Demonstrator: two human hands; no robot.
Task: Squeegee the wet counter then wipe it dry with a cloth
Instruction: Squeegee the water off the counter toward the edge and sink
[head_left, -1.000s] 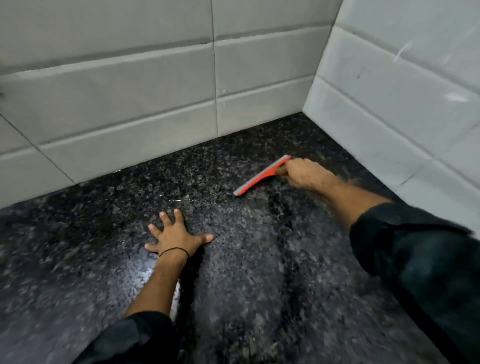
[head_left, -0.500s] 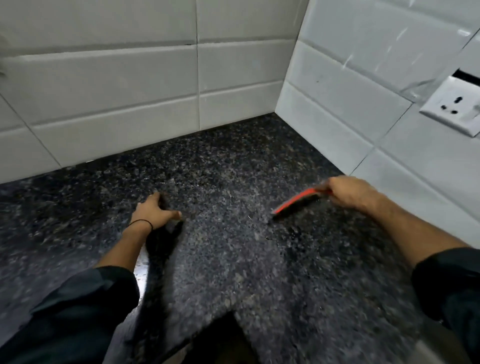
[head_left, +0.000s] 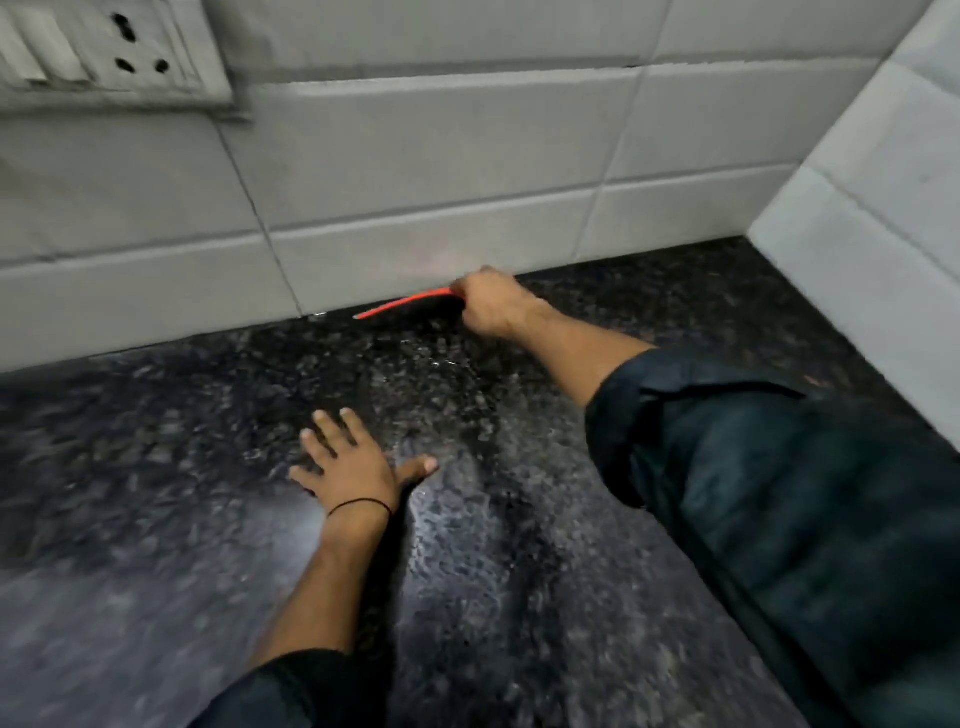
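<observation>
Against the wall, right hand (head_left: 491, 306) grips thin red squeegee (head_left: 408, 304).

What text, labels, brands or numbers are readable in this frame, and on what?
None readable.
The socket plate is blurred, with no legible marking.
The red squeegee gripped by the right hand shows no label.
The wall tiles and counter carry no text.

No text, brand or number can be read. The socket plate (head_left: 104, 49), set in the wall tiles (head_left: 441, 156), is blurred, and any marking on it seems illegible.
</observation>
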